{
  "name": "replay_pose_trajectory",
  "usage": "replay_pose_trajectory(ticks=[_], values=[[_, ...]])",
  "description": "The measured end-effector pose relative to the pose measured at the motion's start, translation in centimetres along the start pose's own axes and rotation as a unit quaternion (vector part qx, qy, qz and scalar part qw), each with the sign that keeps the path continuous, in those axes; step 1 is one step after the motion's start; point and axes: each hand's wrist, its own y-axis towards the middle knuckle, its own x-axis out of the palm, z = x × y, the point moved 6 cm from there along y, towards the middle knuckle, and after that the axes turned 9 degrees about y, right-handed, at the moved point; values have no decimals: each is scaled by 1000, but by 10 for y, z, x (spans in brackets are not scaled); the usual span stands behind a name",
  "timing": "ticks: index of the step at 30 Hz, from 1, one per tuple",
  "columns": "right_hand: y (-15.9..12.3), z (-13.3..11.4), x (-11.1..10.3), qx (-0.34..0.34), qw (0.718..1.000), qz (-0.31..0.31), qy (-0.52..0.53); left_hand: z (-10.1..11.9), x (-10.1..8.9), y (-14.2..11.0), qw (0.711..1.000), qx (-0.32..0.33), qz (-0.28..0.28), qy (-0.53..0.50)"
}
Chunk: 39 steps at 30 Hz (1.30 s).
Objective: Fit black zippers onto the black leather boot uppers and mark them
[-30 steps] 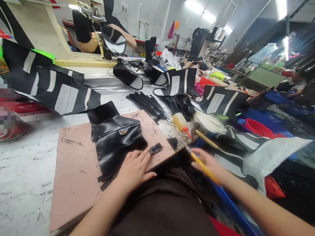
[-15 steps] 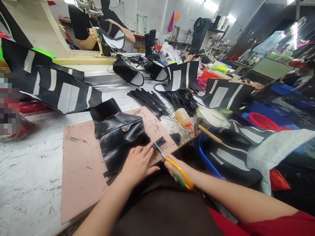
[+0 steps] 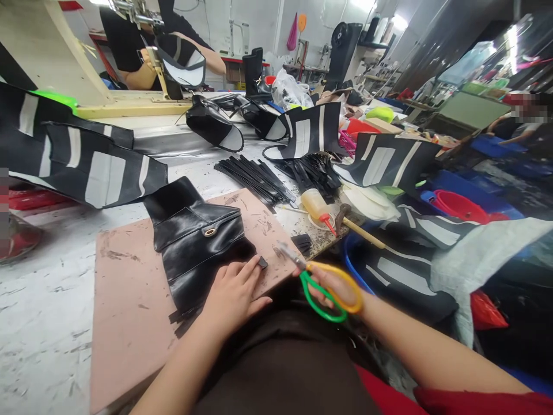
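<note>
A black leather boot upper (image 3: 194, 230) with a small gold-coloured buckle (image 3: 209, 232) lies on a pink board (image 3: 125, 311). My left hand (image 3: 233, 291) rests flat on its near right edge, fingers stretched out. Just beyond those fingertips pokes the short end of a black strip (image 3: 262, 262). My right hand (image 3: 330, 288) is closed round scissors (image 3: 306, 266) with one yellow and one green handle. The blades are blurred by motion and sit to the right of the strip end, apart from it.
Black strips (image 3: 254, 176) lie behind the board, near a glue bottle (image 3: 317, 204) and a hammer (image 3: 365, 232). Boot parts with white strips (image 3: 103, 173) stand at left. A blue tub (image 3: 354, 259) is at right. Across the table, a person's arm (image 3: 144, 72) shows at a sewing machine.
The scissors have come away from the black strip and turned, their handles now spread. The strip's end past my left fingers is much shorter. The whole view has shifted slightly.
</note>
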Motion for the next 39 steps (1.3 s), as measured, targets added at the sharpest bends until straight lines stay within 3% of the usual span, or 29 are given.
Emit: replay_pose_trajectory(ticks=[3, 6, 9, 12, 14, 16, 18, 20, 22, 24, 26, 28, 31, 34, 37, 39], values=[[2, -7, -44, 11, 997, 71, 12, -1, 0, 1, 1000, 3, 13, 10], [0, -9, -73, -5, 980, 163, -116, -1, 0, 1, 999, 8, 27, 17], [-3, -6, -70, -35, 982, 140, -124, -2, 1, 2, 999, 11, 35, 22], [-3, -3, -51, -50, 998, -4, 26, -3, 1, 2, 999, 14, 36, 26], [0, -1, -49, -34, 995, -48, 76, -3, 1, 3, 999, 14, 34, 30], [5, 2, -59, -12, 999, -4, 34, -4, 1, 3, 999, 15, 33, 36], [8, 2, -71, -11, 990, 85, -113, -4, 1, 3, 999, 17, 32, 41], [4, -4, -77, -34, 929, 179, -321, -5, 2, 3, 999, 16, 27, 43], [-3, -11, -73, -74, 824, 242, -506, -5, 2, 3, 999, 15, 25, 46], [-8, -11, -66, -111, 727, 269, -621, -5, 2, 3, 998, 15, 26, 48], [-11, -3, -61, -143, 667, 275, -678, -5, 3, 3, 998, 15, 26, 48], [-14, 11, -61, -176, 636, 282, -696, -6, 4, 3, 999, 16, 22, 47], [-24, 31, -64, -243, 628, 287, -681, -6, 5, 3, 998, 15, 22, 51], [-35, 30, -72, -306, 663, 283, -622, -7, 5, 3, 998, 15, 25, 56], [-37, -4, -97, -305, 697, 333, -557, -8, 5, 3, 998, 14, 36, 53], [-31, -36, -124, -229, 709, 391, -541, -9, 4, 4, 998, 13, 48, 47]])
